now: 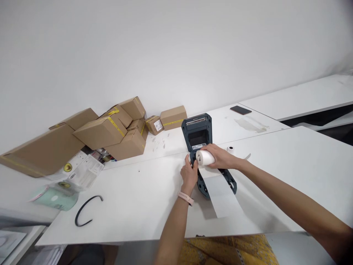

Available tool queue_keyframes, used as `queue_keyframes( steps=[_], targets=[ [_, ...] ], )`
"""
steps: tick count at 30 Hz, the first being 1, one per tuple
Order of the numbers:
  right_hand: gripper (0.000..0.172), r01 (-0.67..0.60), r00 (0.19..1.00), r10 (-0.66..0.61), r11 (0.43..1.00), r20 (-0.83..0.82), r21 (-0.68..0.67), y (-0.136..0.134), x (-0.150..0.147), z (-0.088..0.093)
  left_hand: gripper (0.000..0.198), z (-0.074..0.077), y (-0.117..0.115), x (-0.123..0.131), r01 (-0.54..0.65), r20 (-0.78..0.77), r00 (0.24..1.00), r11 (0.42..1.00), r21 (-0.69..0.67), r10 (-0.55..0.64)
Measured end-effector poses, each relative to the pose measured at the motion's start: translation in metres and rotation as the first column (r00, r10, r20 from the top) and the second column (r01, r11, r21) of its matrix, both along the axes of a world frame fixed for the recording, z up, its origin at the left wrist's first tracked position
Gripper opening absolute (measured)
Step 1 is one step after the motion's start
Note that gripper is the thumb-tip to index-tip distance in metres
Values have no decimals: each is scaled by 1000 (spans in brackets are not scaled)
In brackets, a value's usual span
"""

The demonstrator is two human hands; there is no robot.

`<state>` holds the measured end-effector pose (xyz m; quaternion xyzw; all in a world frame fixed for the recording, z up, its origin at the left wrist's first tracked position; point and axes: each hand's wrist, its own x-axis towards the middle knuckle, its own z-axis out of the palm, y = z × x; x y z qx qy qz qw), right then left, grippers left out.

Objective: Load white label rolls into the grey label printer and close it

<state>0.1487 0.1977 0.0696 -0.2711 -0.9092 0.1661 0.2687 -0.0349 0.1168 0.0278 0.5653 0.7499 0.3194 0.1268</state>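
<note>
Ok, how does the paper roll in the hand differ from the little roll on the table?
The paper roll in the right hand is larger and lies sideways over the open printer; the little roll stands on end on the table, untouched. Both are white.

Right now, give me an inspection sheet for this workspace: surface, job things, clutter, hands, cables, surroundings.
Surface: white table, faint smudges toward the back.
Job's things: label printer, lid open; paper roll at its bay, its strip trailing toward the person.
Clutter: cardboard boxes, printed mailers, small white roll, phone.
Hands: left hand touches the printer's side; right hand grips the paper roll.
Cables: one black cord lying loose in a loop.
Surroundings: white wall; second table at right.
</note>
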Motion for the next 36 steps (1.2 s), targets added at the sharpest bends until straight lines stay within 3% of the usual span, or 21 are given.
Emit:
queue_keyframes(
  steps=[5,10,13,16,20,23,25,28,31,33,36],
  targets=[
    [66,-22,962,-39,975,-271,-219,-23,27,43,47,1,0,-4,-27,-6,1000,996,-88,27],
    [78,19,937,-134,942,-323,-336,-38,86,80,44,7,-1,-4,-18,-15,1000,996,-83,17],
    [80,51,957,-135,950,-258,-307,-37,135,91,46,14,-1,0,13,15,1000,997,-70,-12],
    [72,66,998,-65,961,15,-270,-33,170,96,57,20,0,9,47,36,998,997,-58,-45],
    [63,208,900,-61,930,433,-302,-22,172,74,75,25,1,23,33,23,999,995,-92,-31],
    [69,368,757,-150,902,636,-225,-8,161,35,78,23,0,27,31,22,999,995,-98,-29],
    [70,402,714,-173,895,679,-195,3,160,10,77,22,-1,27,38,23,999,995,-95,-36],
    [72,432,715,-228,888,661,-161,17,167,-16,75,21,-2,26,45,11,999,995,-93,-44],
    [73,491,735,-307,856,604,-162,25,179,-26,74,21,-1,26,42,-10,999,996,-84,-43],
    [75,517,786,-347,823,512,-235,26,188,-29,74,20,0,27,34,-12,999,996,-82,-35],
    [80,422,907,-361,779,217,-463,20,204,-33,74,19,1,27,25,-7,1000,996,-82,-26]
  ],
)
